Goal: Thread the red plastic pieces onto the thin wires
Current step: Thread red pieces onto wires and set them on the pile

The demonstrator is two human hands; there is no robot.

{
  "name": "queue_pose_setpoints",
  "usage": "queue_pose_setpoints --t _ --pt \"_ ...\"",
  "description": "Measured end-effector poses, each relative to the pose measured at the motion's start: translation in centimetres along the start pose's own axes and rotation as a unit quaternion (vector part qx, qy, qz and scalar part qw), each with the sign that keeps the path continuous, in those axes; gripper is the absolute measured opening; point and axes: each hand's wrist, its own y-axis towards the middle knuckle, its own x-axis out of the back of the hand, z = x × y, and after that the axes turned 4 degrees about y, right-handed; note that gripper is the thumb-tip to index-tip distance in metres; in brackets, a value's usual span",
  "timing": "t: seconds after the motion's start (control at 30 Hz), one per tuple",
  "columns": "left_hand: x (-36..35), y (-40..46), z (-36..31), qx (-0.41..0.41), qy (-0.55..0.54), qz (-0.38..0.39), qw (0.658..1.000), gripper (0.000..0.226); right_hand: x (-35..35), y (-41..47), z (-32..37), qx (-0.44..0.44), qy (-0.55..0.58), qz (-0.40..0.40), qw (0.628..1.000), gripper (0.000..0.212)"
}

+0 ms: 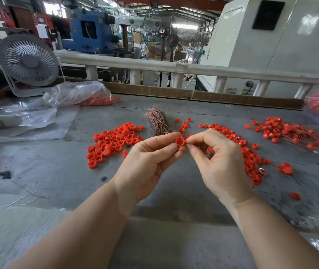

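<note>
Toward the far left corner of the bench (38, 162): white desk fan (27, 60), and beside it a clear plastic bag (77, 93) partly filled with red pieces. Left of centre: loose heap of red plastic pieces (114, 140), lying flat, mostly open side up. Behind centre: bundle of thin wires (157, 122), copper-coloured, fanned out at its far end. Above mid-bench: left hand (147, 164) pinches one red piece (180, 141) between thumb and fingertips, hollow side facing the camera. Right hand (220, 162) meets it from the right, thumb and forefinger pinched together at the piece's rim; presumably on a wire end, but the wire is too fine to make out. Right of the hands: second scatter of pieces (251, 158). Near the far right edge: pieces already on wires (292, 136), tangled. Handling estimate: piece is light, rigid, smooth, so likely to slip; grip it by the outer wall, keeping the opening clear. Wire is very thin and should bend easily; hold it close to the tip so it does not buckle.
</note>
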Motion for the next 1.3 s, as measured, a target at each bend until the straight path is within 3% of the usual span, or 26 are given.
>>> queue_pose_setpoints --t 1.3 --pt "-0.13 -0.14 -0.05 -0.003 -0.006 0.014 1.0 0.023 0.09 -0.02 0.04 -0.021 0.015 0.007 1.0 0.009"
